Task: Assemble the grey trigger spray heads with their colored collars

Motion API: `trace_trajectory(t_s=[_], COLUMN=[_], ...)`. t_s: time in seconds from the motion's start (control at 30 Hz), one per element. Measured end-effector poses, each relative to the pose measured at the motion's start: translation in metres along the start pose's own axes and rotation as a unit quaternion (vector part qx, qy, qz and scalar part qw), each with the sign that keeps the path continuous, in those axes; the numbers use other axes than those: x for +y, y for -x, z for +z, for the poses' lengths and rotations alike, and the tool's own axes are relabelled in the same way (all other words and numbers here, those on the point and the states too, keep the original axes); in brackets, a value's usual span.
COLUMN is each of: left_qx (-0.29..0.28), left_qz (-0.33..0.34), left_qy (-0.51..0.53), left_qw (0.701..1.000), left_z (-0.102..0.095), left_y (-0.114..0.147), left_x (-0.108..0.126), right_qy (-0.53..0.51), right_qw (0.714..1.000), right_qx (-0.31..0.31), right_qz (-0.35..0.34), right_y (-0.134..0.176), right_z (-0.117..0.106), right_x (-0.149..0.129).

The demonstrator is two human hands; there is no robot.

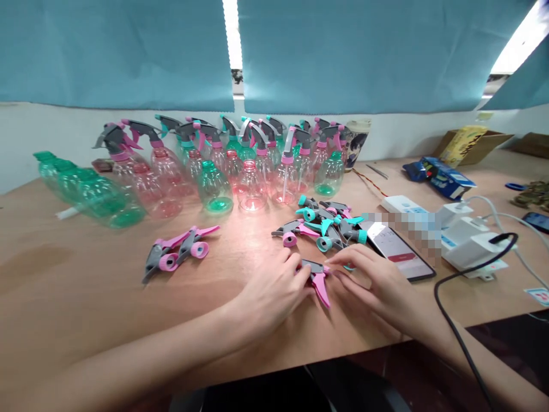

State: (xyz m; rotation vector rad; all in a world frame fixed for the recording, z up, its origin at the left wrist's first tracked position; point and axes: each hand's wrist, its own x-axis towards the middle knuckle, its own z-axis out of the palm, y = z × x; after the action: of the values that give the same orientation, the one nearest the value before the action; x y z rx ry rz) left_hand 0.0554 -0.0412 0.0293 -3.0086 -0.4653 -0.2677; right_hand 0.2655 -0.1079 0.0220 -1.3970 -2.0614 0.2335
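Note:
Both hands meet over one grey spray head with a pink trigger (318,279) lying near the front edge of the wooden table (86,286). My left hand (269,293) pinches its left end. My right hand (372,279) lies over its right end with fingers spread across it. Just behind is a pile of loose grey spray heads (322,224) with teal and pink parts. Two more pink spray heads (176,252) lie to the left. Further back stand several pink and green bottles (251,171), some capped with spray heads, some open.
A phone (397,250) lies right of my right hand, beside white chargers (465,240) with a black cable (454,326) running off the front edge. Green bottles (88,189) lie on their sides at the left. A patterned cup (355,143), blue packet (441,174) and cardboard box (469,143) sit at the back right.

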Motion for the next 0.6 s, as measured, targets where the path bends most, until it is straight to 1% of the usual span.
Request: trace_trajectory(t_s=[0.1, 0.2, 0.23, 0.27, 0.3, 0.33, 0.4, 0.47, 0.5, 0.53, 0.6], left_qx=[-0.045, -0.135, -0.149, -0.146, -0.129, -0.105, -0.067, -0.055, -0.058, -0.065, -0.062], left_qz=[-0.102, -0.172, -0.194, -0.215, -0.223, -0.213, -0.144, -0.07, -0.048, -0.038, -0.054], left_qy=[-0.002, -0.031, -0.039, -0.039, -0.027, 0.002, 0.086, 0.155, 0.177, 0.191, 0.224], left_qw=[0.994, 0.975, 0.969, 0.965, 0.966, 0.971, 0.984, 0.984, 0.981, 0.979, 0.971], left_z=[-0.013, -0.03, -0.036, -0.04, -0.044, -0.045, -0.045, -0.04, -0.038, -0.037, -0.037], left_y=[0.016, 0.034, 0.04, 0.045, 0.05, 0.055, 0.062, 0.065, 0.066, 0.065, 0.062], left_x=[0.006, 0.007, 0.006, 0.005, 0.003, 0.0, -0.006, -0.012, -0.014, -0.015, -0.017], right_qy=[-0.004, 0.0, 0.003, 0.005, 0.007, 0.01, 0.018, 0.043, 0.063, 0.086, 0.138], right_qw=[0.999, 0.998, 0.999, 0.999, 0.999, 0.999, 0.999, 0.997, 0.994, 0.992, 0.984], right_qx=[-0.034, -0.038, -0.033, -0.026, -0.019, -0.013, -0.003, -0.015, -0.011, -0.015, -0.03], right_qz=[-0.038, -0.046, -0.042, -0.037, -0.033, -0.034, -0.048, -0.068, -0.083, -0.096, -0.104], right_y=[-0.005, -0.013, -0.017, -0.022, -0.027, -0.033, -0.047, -0.061, -0.068, -0.073, -0.082], right_z=[0.003, 0.004, 0.004, 0.004, 0.005, 0.007, 0.013, 0.024, 0.03, 0.036, 0.047], right_x=[-0.004, -0.005, -0.005, -0.005, -0.004, -0.004, -0.005, -0.005, -0.005, -0.005, -0.004])
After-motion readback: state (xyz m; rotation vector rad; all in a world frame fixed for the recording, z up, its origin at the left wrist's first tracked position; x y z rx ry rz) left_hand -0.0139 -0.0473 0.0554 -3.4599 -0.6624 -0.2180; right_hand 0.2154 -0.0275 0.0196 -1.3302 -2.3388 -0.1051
